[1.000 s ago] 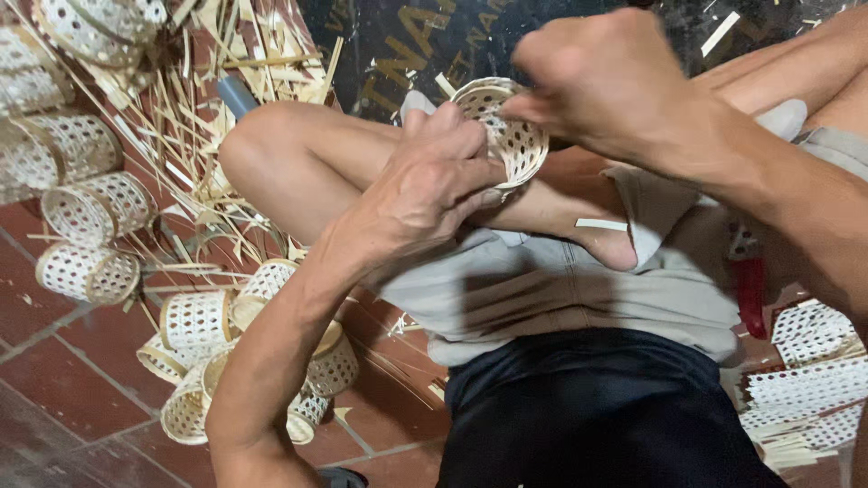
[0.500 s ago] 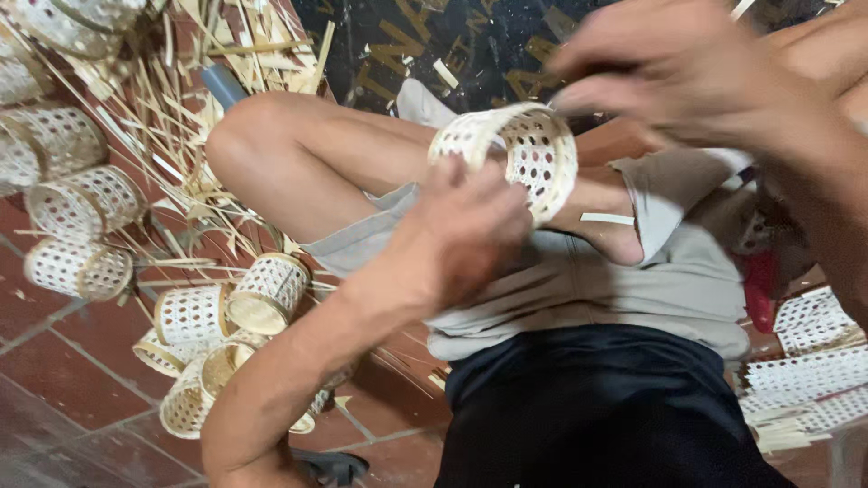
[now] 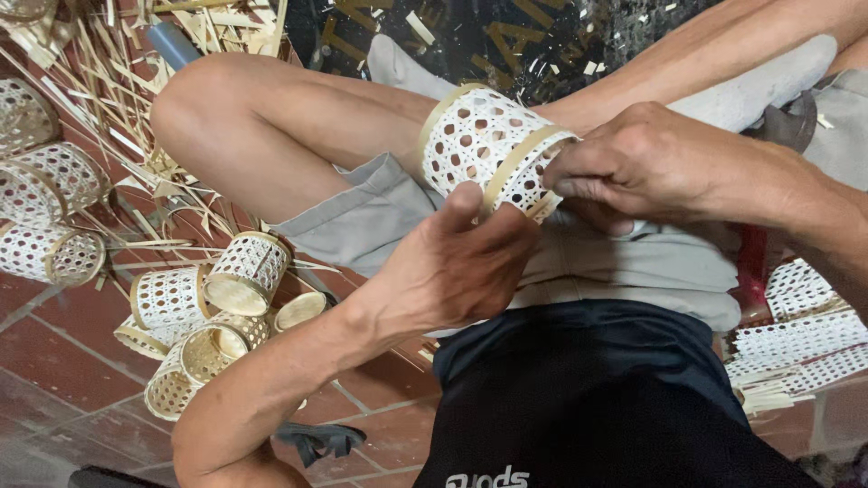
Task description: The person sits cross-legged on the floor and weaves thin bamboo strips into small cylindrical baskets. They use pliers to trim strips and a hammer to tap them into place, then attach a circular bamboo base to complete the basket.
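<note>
Small woven basket (image 3: pixel 493 149) sits over the lap, lying on its side, long axis running from upper left, near the bent knee (image 3: pixel 194 108), down to the right hand (image 3: pixel 646 163). Right hand fingers pinched narrow on the pale rim band at the basket's right end; left hand (image 3: pixel 457 262) comes from below, thumb up against the lower wall, fingers curled, cupping it. Both touch it; finished baskets (image 3: pixel 208 303) lie well apart on the tiled floor (image 3: pixel 54 361).
</note>
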A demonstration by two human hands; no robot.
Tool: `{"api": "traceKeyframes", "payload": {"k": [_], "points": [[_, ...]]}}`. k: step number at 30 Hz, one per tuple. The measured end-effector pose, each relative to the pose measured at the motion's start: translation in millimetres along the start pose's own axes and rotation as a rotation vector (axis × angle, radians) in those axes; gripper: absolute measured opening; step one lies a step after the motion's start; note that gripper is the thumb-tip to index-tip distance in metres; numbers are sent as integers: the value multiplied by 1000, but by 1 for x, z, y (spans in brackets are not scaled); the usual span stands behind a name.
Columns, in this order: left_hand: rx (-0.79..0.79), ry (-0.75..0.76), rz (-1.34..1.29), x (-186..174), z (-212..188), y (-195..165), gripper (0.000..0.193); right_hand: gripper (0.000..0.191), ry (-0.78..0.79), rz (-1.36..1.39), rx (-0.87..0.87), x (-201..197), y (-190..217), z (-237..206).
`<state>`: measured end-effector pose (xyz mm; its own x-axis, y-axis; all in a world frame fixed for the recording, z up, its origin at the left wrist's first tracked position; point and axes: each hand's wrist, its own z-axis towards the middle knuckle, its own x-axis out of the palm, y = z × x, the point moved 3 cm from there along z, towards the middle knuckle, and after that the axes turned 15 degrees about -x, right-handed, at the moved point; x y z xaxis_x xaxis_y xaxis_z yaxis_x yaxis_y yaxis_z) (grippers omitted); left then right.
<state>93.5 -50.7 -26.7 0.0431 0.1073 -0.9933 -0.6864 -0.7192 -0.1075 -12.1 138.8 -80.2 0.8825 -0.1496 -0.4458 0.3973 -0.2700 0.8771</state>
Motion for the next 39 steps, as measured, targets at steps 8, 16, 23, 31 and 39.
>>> {"api": "traceKeyframes", "payload": {"k": [8,16,23,31,39], "points": [[-64,-124,-298,-2,-2,27,12,33,-142,-549,-238,-34,42,-7],[0,-268,-281,-41,15,46,30,16,-294,-1005,-725,-57,88,-16],[-140,-305,-114,-71,-14,59,30,19,-368,-1029,-880,-64,91,20],[-221,-367,-12,-70,-47,51,31,16,-426,-1026,-1016,-49,97,37],[-137,-519,29,-84,-26,39,23,17,-376,-1073,-949,-63,122,10]]}}
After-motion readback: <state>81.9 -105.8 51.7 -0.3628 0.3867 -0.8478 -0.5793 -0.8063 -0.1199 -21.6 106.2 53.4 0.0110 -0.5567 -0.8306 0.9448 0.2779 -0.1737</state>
